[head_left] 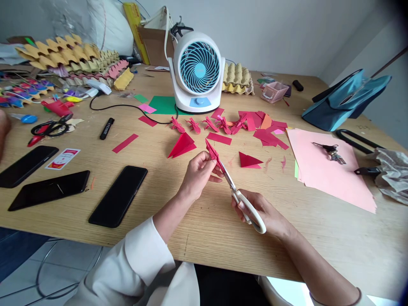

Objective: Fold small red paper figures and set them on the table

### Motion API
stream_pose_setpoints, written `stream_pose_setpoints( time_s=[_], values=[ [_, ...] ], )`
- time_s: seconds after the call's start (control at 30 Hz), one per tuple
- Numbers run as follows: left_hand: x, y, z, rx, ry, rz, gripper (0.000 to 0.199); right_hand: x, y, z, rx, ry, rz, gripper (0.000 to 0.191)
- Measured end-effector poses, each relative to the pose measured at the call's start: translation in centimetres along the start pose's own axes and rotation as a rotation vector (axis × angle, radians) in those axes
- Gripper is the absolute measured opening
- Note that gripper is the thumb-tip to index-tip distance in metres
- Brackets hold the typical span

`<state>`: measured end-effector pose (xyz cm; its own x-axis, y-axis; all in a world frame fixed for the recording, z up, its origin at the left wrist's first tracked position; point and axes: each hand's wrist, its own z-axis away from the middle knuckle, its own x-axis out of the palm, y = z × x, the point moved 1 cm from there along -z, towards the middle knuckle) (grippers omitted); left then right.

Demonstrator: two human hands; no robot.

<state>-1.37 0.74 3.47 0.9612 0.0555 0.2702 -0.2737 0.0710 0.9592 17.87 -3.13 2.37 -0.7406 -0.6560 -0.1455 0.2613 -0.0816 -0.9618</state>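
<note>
My left hand (198, 174) pinches a folded red paper piece (211, 151) above the middle of the table. In my right hand (259, 210) is a pair of white-handled scissors (235, 189), its blades pointing up and left to the lower end of that paper. Whether the blades are cutting into the paper is too small to tell. Folded red paper triangles lie on both sides, one to the left (182, 145) and one to the right (250, 160). Behind them is a row of small folded red paper figures (210, 124).
A white fan (199, 70) stands at the back. Red paper scraps (269, 134) lie right of the figures. Three black phones, one nearest me (118, 196), rest at left. Pink sheets (331, 174) with keys (333, 153) lie at right. A co-worker's arm (4, 131) shows at the left edge.
</note>
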Motion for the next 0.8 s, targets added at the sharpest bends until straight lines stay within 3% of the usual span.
stream_pose_setpoints(
  time_s=[0.8],
  values=[
    [-0.07,-0.04,-0.14,-0.026,0.019,0.022,0.018,0.03,0.49,-0.1,0.011,0.04,0.028,0.05]
  ],
)
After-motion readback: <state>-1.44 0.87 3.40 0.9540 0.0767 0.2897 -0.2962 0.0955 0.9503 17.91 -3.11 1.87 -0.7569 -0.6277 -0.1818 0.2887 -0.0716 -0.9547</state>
